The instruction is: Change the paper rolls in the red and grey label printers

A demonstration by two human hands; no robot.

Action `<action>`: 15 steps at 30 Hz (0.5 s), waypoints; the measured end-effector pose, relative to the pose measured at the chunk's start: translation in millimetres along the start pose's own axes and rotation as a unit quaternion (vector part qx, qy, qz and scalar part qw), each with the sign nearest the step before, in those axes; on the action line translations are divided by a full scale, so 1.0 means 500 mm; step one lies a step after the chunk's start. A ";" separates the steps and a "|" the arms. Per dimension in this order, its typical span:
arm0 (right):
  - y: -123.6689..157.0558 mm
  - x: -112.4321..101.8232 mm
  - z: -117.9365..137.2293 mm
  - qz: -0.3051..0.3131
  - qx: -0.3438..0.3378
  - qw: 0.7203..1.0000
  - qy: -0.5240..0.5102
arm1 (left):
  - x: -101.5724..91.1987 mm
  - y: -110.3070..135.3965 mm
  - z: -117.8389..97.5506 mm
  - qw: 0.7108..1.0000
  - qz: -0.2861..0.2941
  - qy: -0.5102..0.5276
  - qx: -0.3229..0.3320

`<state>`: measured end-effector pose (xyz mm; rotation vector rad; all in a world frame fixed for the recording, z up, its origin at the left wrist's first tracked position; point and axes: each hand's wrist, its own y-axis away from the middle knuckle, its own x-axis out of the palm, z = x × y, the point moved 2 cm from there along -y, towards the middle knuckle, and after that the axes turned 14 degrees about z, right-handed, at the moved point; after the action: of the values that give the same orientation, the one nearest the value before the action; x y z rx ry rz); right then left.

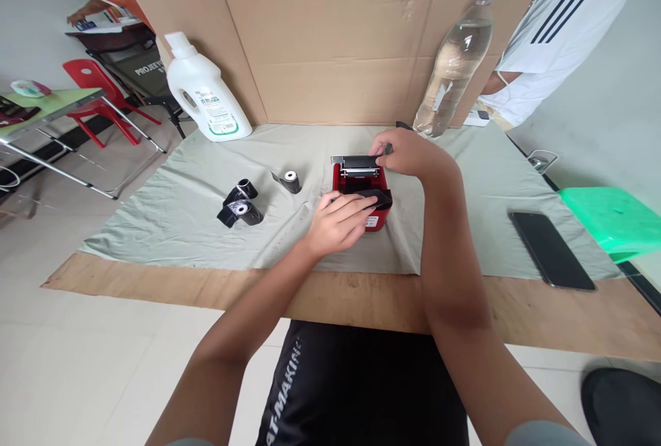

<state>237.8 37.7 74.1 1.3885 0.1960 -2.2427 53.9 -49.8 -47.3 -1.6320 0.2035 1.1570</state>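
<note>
While the left hand [338, 224] lies across the front of the small red printer [383, 217], its fingers [359, 204] are stretched out and pressed together, flat on a black strip [381, 196] that folds over the printer's front edge. The right hand [410, 153] reaches in from the far side. Its thumb and fingertips [385, 150] close in a pinch on the right end of the raised lid [356, 160], though the tips themselves are partly hidden behind the lid. The printer stands directly under and between the two sets of fingers, on a grey-green cloth [180, 212] spread over a wooden tabletop [542, 315]. Just beyond the left fingertips, to their left, a small black roll [290, 181] lies on the cloth. Further out on that side, well apart from the hand, two more black rolls [240, 202] lie touching each other. Far past them stands a white detergent bottle [204, 91], against a cardboard wall [335, 33]. Close behind the right fingers a clear water bottle [457, 60] with a blue cap leans against the same cardboard. Well off to the right of the right wrist a dark phone [550, 250] lies flat, near a green stool [614, 219]. Behind the cardboard's right end another person's white striped sleeve [547, 54] shows.
</note>
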 end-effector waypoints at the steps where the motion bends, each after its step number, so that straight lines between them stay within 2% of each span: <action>1: 0.002 0.000 0.002 0.027 0.008 1.000 0.001 | -0.001 0.002 0.002 1.000 -0.004 -0.005 -0.004; 4: 0.005 0.002 0.006 0.105 0.033 0.994 -0.008 | -0.007 0.007 0.007 1.000 -0.027 -0.008 -0.007; 7: 0.006 0.003 0.008 0.128 0.042 0.991 -0.013 | -0.015 0.012 0.012 0.997 -0.078 0.025 -0.002; 11: 0.007 0.004 0.006 0.113 0.068 0.991 -0.011 | -0.017 0.021 0.033 0.983 -0.135 0.077 -0.097; 13: 0.005 0.006 0.003 0.116 0.072 0.990 -0.014 | -0.014 0.024 0.046 0.976 -0.134 0.087 -0.146; 15: 0.001 0.010 -0.001 0.130 0.073 0.989 -0.011 | -0.010 0.024 0.056 0.974 -0.105 0.097 -0.175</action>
<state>236.5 35.6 69.6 1.3744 -0.1531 -2.0888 27.6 -33.9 -50.0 -2.0260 -0.0553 0.9059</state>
